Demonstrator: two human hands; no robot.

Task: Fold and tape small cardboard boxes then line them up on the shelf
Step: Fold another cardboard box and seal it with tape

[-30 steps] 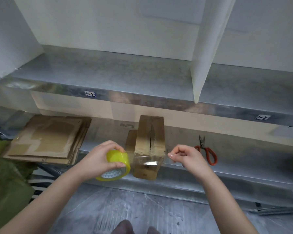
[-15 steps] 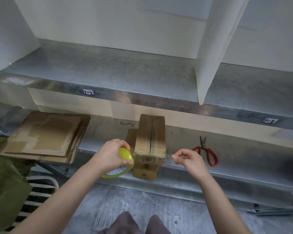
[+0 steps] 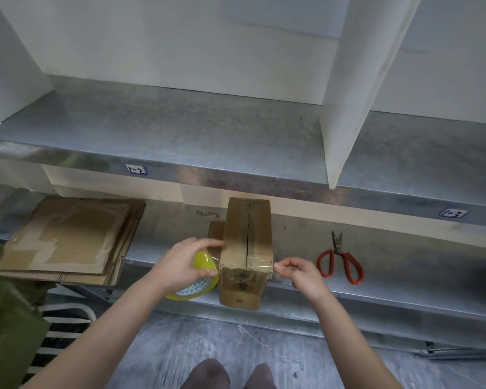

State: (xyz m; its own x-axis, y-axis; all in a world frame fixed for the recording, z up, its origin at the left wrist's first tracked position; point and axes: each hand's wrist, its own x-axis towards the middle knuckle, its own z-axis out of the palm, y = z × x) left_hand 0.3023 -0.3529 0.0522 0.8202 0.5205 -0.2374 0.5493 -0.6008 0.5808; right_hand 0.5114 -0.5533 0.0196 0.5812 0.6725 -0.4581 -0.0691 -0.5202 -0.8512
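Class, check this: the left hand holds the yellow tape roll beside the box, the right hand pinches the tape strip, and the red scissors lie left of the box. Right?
No. In the head view the red scissors lie right of the box, not left. The rest holds: left hand on the yellow tape roll, right hand pinching the tape strip.

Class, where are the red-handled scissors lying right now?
In the head view, the scissors lie on the lower shelf, right of the right hand and cardboard box.
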